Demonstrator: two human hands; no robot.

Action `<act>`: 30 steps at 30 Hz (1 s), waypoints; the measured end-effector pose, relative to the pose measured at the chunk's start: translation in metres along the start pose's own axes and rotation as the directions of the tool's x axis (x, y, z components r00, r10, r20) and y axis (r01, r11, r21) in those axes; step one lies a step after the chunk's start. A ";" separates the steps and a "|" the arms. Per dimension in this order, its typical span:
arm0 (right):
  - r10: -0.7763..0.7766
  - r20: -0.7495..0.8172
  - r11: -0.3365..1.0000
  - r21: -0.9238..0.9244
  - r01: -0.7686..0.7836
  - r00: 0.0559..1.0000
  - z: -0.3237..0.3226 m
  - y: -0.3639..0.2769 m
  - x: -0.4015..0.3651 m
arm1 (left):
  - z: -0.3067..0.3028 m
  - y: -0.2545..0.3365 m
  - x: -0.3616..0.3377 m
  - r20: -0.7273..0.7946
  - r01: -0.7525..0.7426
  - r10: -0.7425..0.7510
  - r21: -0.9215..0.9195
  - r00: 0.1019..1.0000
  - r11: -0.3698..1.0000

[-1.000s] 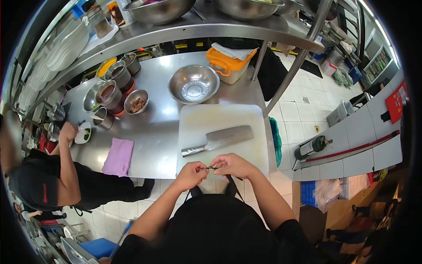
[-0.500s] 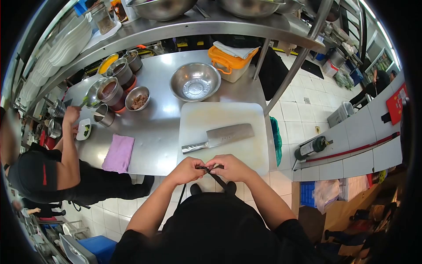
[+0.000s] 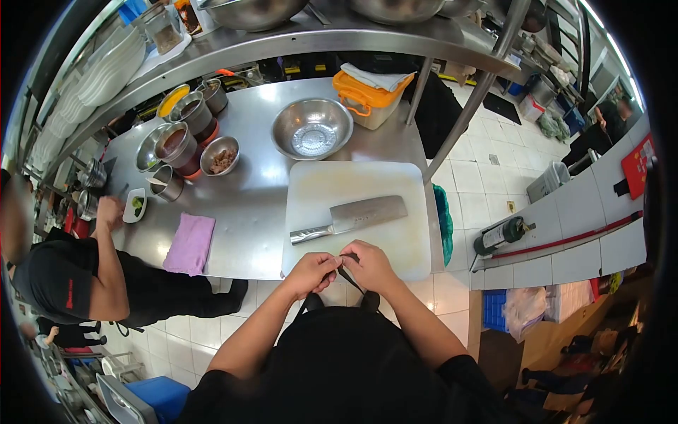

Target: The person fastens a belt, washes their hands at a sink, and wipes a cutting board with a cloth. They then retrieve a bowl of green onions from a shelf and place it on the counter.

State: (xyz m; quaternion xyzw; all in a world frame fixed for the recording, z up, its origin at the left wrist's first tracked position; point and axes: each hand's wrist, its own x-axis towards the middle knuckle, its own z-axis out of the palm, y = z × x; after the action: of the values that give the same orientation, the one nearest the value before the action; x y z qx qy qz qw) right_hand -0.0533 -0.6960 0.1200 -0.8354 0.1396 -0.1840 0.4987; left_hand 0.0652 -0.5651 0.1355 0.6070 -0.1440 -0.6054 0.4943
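Both my hands are close together in front of my waist, just past the near edge of the white cutting board (image 3: 304, 191). My left hand (image 3: 313, 272) has its fingers closed on a black strap (image 3: 346, 277). Beside it, my right hand (image 3: 369, 266) pinches the same strap, and two lengths of it hang down toward my black clothing. A cleaver (image 3: 367, 214) lies flat on the board, its metal handle pointing left. Behind the board stands a steel bowl (image 3: 312, 131).
A co-worker (image 3: 63, 275) stands at the left beside a small white dish (image 3: 134, 205). Pots of sauce (image 3: 176, 148), a bowl of meat (image 3: 221, 157), a purple cloth (image 3: 189, 244) and an orange-lidded container (image 3: 371, 95) share the steel table. A shelf (image 3: 304, 44) spans the back.
My hands have shifted, the right one rising slightly, and the strap's lengths now hang differently between them. The co-worker's raised hand has moved down and left, away from the dish.
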 end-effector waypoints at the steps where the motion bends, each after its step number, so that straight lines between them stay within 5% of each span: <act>1: -0.009 -0.057 0.999 -0.052 0.006 0.998 0.001 -0.003 -0.002 | -0.001 -0.001 0.000 -0.003 0.013 -0.013 -0.028 1.000 1.000; 3: -0.022 -0.111 0.995 -0.102 0.010 0.994 -0.003 -0.012 -0.006 | -0.002 0.002 0.000 -0.013 0.048 -0.048 -0.021 0.999 0.999; 5: -0.305 -0.259 0.910 -0.364 0.200 0.916 -0.010 -0.027 -0.013 | -0.005 0.005 -0.001 -0.030 0.084 -0.085 -0.022 0.996 0.996; 6: -0.302 -0.255 0.911 -0.361 0.200 0.918 -0.009 -0.033 -0.018 | -0.006 0.005 -0.001 -0.006 0.125 -0.125 -0.053 0.992 0.991; 8: 0.011 0.006 0.979 -0.202 -0.009 1.000 -0.006 -0.042 -0.031 | -0.006 0.006 -0.002 0.023 0.176 -0.174 -0.083 0.984 0.981; 18: 0.059 -0.043 0.920 -0.385 -0.071 0.997 0.001 -0.037 -0.030 | -0.010 0.010 0.004 0.130 0.221 -0.220 0.008 0.967 0.975; 20: 0.095 -0.151 0.969 -0.211 -0.126 0.984 0.010 -0.026 -0.026 | -0.012 0.011 0.004 0.172 0.208 -0.207 0.015 0.963 0.978; 21: 0.095 -0.151 0.969 -0.213 -0.126 0.984 0.013 -0.021 -0.024 | -0.013 0.011 0.003 0.181 0.195 -0.188 -0.019 0.965 0.981; 23: 0.195 0.080 0.974 0.105 -0.203 0.978 0.015 -0.014 -0.017 | -0.015 0.011 0.003 0.189 0.175 -0.162 -0.054 0.969 0.983; 26: 0.189 -0.007 0.981 0.047 -0.188 0.982 0.013 -0.019 -0.010 | -0.013 0.002 -0.004 0.188 0.105 -0.080 -0.129 0.979 0.986; 29: 0.174 -0.026 0.985 0.023 -0.174 0.984 0.008 -0.019 -0.008 | -0.001 -0.027 -0.024 -0.135 -0.277 0.368 0.439 0.920 0.855; 30: 0.167 -0.024 0.986 0.020 -0.166 0.986 0.003 -0.023 -0.005 | 0.002 -0.020 -0.030 -0.139 -0.282 0.375 0.440 0.917 0.853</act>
State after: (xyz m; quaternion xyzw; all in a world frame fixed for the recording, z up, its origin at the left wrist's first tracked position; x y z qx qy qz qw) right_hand -0.0549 -0.6805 0.1385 -0.8138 0.2137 -0.1538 0.5181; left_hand 0.0482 -0.5333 0.1389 0.7264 -0.3145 -0.3967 0.4649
